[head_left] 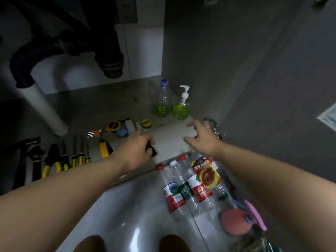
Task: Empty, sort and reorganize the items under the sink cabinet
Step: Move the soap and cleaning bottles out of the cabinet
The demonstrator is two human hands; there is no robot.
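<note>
My left hand [135, 149] reaches over the cabinet floor [171, 135] and grips a small dark object [152, 149] near the front edge. My right hand [201, 135] hovers open above the floor, fingers spread, holding nothing. Behind it stand a clear bottle with green liquid [163, 100] and a pump bottle of green soap [181, 106]. Hand tools lie in a row at the left: pliers [51, 160], several screwdrivers [78, 153], a yellow tape measure [113, 125]. Several plastic water bottles [183, 186] lie on the tiled floor outside, with a red-and-yellow packet [206, 174] on them.
Black drain pipes [72, 44] and a white pipe [45, 108] hang over the cabinet's left side. A metal door hinge [214, 127] sits at the right wall beside my right wrist. Pink and blue sponges or cloths [236, 220] lie at the lower right. My knees show at the bottom edge.
</note>
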